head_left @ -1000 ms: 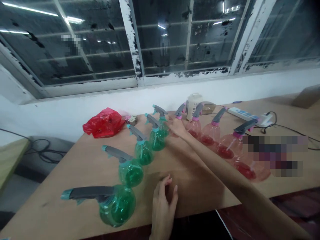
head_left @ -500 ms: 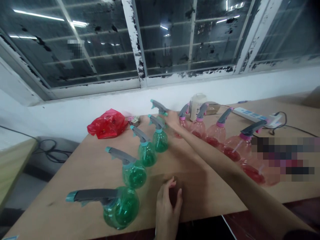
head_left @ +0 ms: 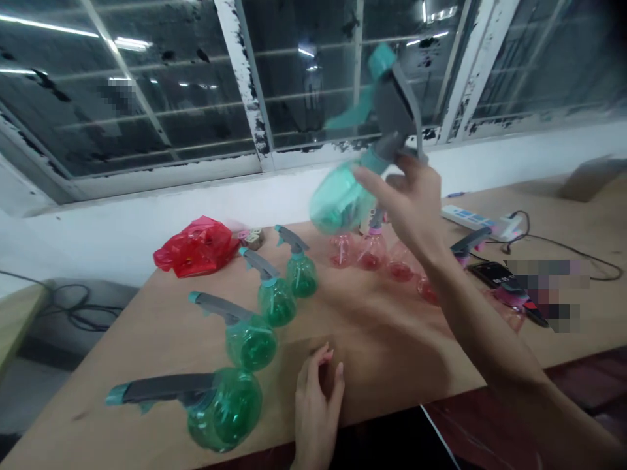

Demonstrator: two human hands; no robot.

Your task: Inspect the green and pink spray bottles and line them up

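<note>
My right hand (head_left: 418, 202) is raised above the table, closed round the neck of a green spray bottle (head_left: 340, 199). That bottle hangs tilted, its grey head and teal nozzle up in front of the window. My left hand (head_left: 317, 398) lies near the table's front edge, fingers loosely curved and apart, holding nothing. To its left, several green spray bottles run in a row, the nearest (head_left: 225, 408) at the front and the farthest (head_left: 301, 271) toward the back. Pink spray bottles (head_left: 371, 251) form another row, partly hidden behind my right forearm.
A red plastic bag (head_left: 198, 248) sits at the back left of the wooden table (head_left: 161, 333), beside some small blocks (head_left: 252, 236). At the right are a power strip (head_left: 477, 220) with a cable, a phone (head_left: 494, 274) and a cardboard box (head_left: 590, 177).
My right hand has lifted the farthest green spray bottle from the back of its row, up and to the right. My left hand stays by the table's front edge.
</note>
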